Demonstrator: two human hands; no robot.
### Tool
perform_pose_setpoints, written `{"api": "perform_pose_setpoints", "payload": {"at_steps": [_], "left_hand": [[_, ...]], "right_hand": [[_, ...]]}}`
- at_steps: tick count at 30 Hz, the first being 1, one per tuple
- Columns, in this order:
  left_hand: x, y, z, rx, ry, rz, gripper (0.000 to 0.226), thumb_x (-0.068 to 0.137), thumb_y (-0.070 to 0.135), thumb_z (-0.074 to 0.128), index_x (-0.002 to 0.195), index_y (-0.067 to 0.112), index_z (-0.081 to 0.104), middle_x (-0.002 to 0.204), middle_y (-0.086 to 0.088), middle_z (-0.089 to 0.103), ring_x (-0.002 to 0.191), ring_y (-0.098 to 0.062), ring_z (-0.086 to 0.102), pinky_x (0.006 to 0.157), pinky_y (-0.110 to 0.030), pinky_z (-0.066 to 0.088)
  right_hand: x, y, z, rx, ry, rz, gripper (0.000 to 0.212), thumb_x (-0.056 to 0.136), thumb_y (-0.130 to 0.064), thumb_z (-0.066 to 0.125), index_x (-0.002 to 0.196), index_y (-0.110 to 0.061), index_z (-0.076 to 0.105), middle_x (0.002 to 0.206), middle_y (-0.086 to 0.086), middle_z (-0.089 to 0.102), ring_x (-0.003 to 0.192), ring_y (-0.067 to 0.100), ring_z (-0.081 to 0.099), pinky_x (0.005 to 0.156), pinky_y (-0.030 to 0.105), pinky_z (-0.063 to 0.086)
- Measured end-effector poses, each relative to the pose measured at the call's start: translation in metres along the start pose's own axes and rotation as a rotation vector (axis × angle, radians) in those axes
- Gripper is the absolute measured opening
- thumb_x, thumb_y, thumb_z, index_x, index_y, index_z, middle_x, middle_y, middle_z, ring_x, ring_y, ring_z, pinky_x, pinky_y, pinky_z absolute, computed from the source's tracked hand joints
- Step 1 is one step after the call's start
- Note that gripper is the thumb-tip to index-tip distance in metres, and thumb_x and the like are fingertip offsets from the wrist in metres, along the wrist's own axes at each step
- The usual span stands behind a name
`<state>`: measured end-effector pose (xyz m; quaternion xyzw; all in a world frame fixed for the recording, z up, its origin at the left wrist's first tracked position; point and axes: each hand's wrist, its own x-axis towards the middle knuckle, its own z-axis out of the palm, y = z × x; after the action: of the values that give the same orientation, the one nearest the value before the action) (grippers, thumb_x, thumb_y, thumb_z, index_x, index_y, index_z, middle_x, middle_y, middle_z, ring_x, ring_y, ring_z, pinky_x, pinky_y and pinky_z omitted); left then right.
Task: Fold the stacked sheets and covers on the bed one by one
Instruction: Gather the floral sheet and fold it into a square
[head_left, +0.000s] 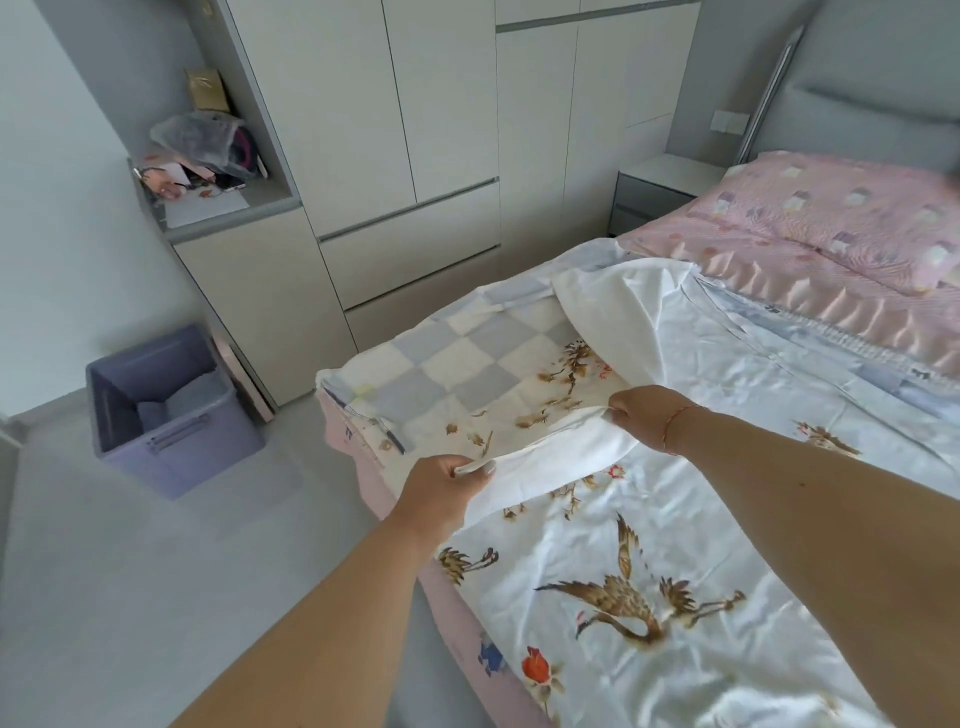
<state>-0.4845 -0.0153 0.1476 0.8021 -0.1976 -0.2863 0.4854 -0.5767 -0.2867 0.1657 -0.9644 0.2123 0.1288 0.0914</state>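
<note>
A shiny white satin sheet (675, 545) printed with brown cranes and red flowers lies spread over the bed. Its edge is lifted and turned back, showing the plain white underside. My left hand (441, 488) pinches that edge near the bed's side. My right hand (649, 410) grips the same edge farther in. Under the sheet lies a blue and cream checked cover (467, 358), partly uncovered at the bed's corner.
A pink pillow (841, 208) and pink bedding lie at the head of the bed. A purple bin (171, 410) stands on the grey floor to the left. White wardrobes (415, 130) line the far wall, with a cluttered shelf (208, 161) and a nightstand (660, 192).
</note>
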Motion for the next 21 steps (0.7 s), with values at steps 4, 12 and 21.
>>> {"api": "perform_pose_setpoints", "payload": {"at_steps": [4, 12, 21], "left_hand": [[-0.051, 0.000, 0.037, 0.038, 0.002, -0.001, 0.042, 0.091, 0.037, 0.064, 0.064, 0.009, 0.048, 0.059, -0.006, 0.024, 0.057, -0.019, 0.025, 0.053, -0.026, 0.024], [-0.131, 0.006, 0.096, 0.090, -0.037, 0.024, 0.049, 0.093, 0.034, 0.061, 0.059, 0.015, 0.032, 0.060, -0.004, 0.019, 0.058, -0.017, 0.019, 0.052, -0.025, 0.019], [-0.253, -0.002, 0.179, 0.076, -0.080, 0.078, 0.030, 0.093, 0.040, 0.061, 0.084, 0.012, 0.061, 0.060, -0.007, 0.033, 0.057, -0.019, 0.032, 0.056, -0.019, 0.036]], "right_hand": [[-0.049, 0.021, 0.015, -0.010, -0.018, -0.022, 0.036, 0.103, -0.030, 0.031, 0.070, -0.019, 0.040, 0.071, -0.004, 0.045, 0.080, 0.021, 0.049, 0.071, 0.028, 0.035], [-0.141, 0.064, 0.046, -0.016, -0.038, -0.012, 0.034, 0.103, -0.031, 0.031, 0.077, -0.016, 0.045, 0.072, -0.004, 0.045, 0.080, 0.020, 0.050, 0.072, 0.028, 0.035], [-0.292, 0.113, 0.075, -0.079, 0.048, 0.025, 0.033, 0.103, -0.030, 0.032, 0.081, -0.012, 0.048, 0.074, 0.000, 0.049, 0.076, 0.019, 0.048, 0.069, 0.028, 0.033]]}}
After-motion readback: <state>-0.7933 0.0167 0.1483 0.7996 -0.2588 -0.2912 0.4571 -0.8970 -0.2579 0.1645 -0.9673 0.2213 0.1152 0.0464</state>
